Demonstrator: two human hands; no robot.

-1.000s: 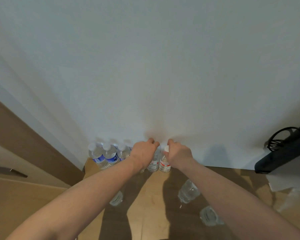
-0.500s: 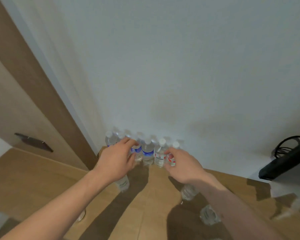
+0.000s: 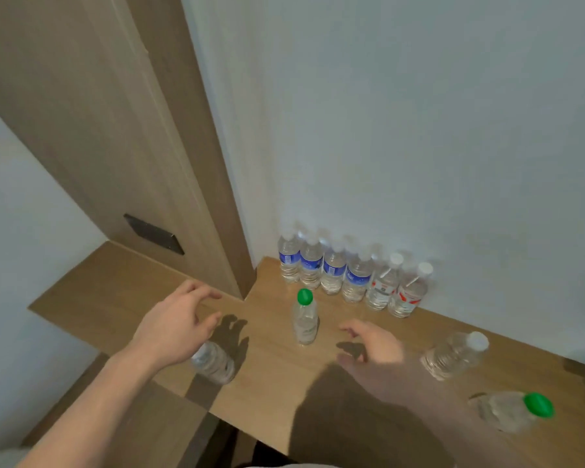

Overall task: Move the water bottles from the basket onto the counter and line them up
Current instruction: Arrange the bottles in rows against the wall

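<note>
Against the white wall (image 3: 419, 113), at the back of the wooden counter (image 3: 274, 376), a row of six water bottles (image 3: 352, 275) stands upright and close together. Half a second ago both hands were at this row, with the fingers on the bottles; now they have come back toward the person and touch nothing. The view has also turned, so more of the counter is visible than before.

The left hand (image 3: 173, 327) hovers well in front of the row and to its left, fingers spread and curved, empty. The right hand (image 3: 374, 349) is in front of the row, lower over the counter, also open and empty.

The counter is light brown wood and makes a step around a wooden door panel (image 3: 115, 130) with a dark handle plate (image 3: 154, 234), to the left of the row.

Counted: four bottles of the row have blue labels and two have red and white labels, all six with white caps. In front of the row stand four more bottles: a green-capped bottle (image 3: 305, 317) between the hands, a bottle partly hidden under the left hand (image 3: 213, 363), a white-capped bottle (image 3: 455, 354) to the right, and a second green-capped bottle (image 3: 514, 412) at the near right.
</note>
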